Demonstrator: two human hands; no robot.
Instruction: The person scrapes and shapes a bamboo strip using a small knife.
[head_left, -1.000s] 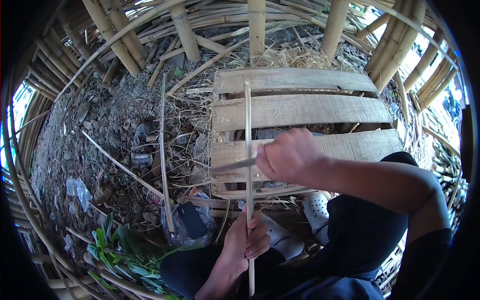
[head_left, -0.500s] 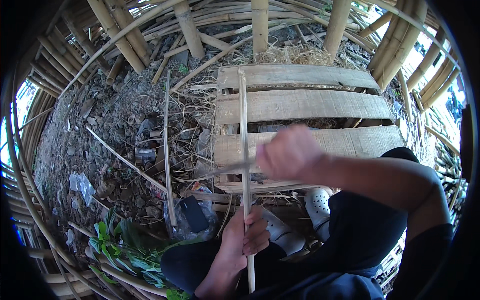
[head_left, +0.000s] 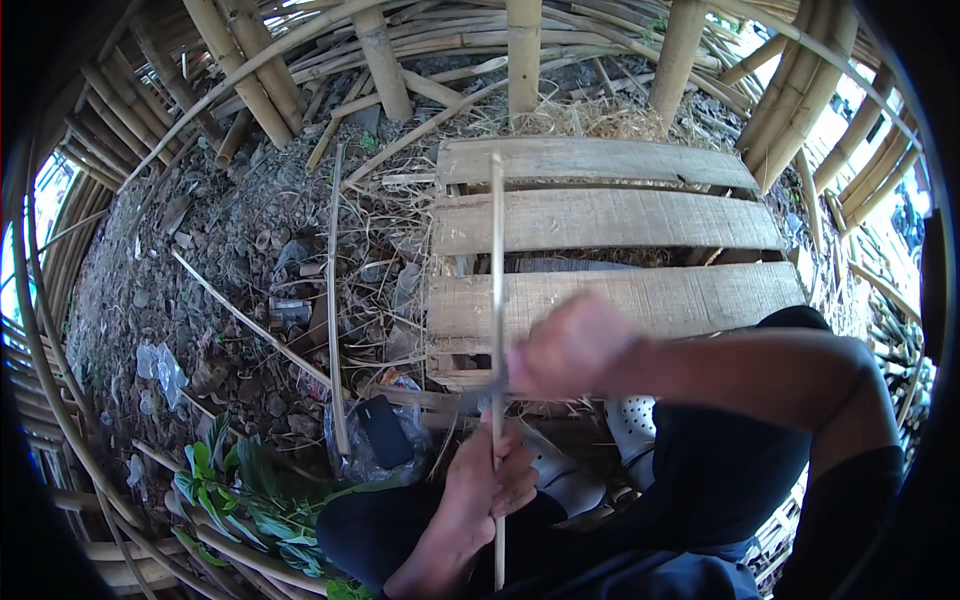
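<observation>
A long pale bamboo strip [head_left: 498, 240] stands nearly lengthwise before me, its far end over the wooden slats. My left hand [head_left: 482, 485] is wrapped round its lower part, with the near end sticking out below the fist. My right hand [head_left: 575, 345], smeared by motion, is closed on what looks like a knife. The knife's dark, blurred blade [head_left: 472, 399] crosses the strip just above my left hand. Its handle is hidden in my fist.
A slatted wooden platform [head_left: 610, 220] lies ahead. Left of it are another bamboo strip [head_left: 335, 300], a black phone [head_left: 386, 430] on clear plastic, and green leaves [head_left: 250, 500]. Bamboo posts [head_left: 523, 60] stand behind. Grey clogs [head_left: 632, 430] are near my knees.
My right hand and the blade have moved down along the strip toward my left hand. The strip's far end has shifted slightly right; the left hand keeps its grip.
</observation>
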